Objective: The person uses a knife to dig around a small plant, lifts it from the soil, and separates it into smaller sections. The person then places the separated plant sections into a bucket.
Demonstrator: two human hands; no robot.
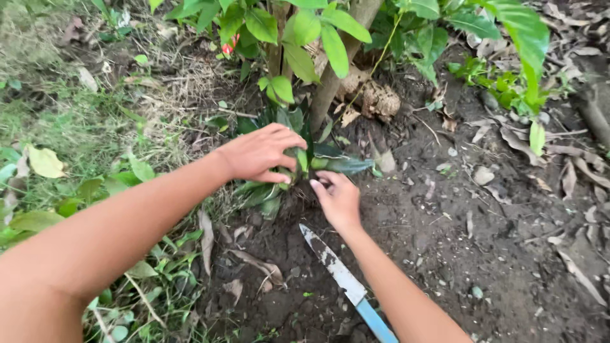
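We were crouched over dark, damp soil (pixel 483 254) strewn with dry leaves, grass running down the left of the frame and a slim tree trunk (pixel 337 63) rising at top centre. Our left hand (pixel 260 154) was cupped over a small dark-leaved plant (pixel 318 166) at the middle of the frame, fingers curled around its bunched leaves and gathering them. Our right hand (pixel 338 200) sat just below and right of it, fingertips pressed into the soil at the plant's base; whether they pinched a root or a stem we could not tell, since the leaves shaded that spot. A knife (pixel 340 274) with a soiled blade and blue handle lay on the ground at lower centre, close beside our right forearm. We judged that a hard tug could tear the leaves off, and that a shifting wrist might brush the blade.
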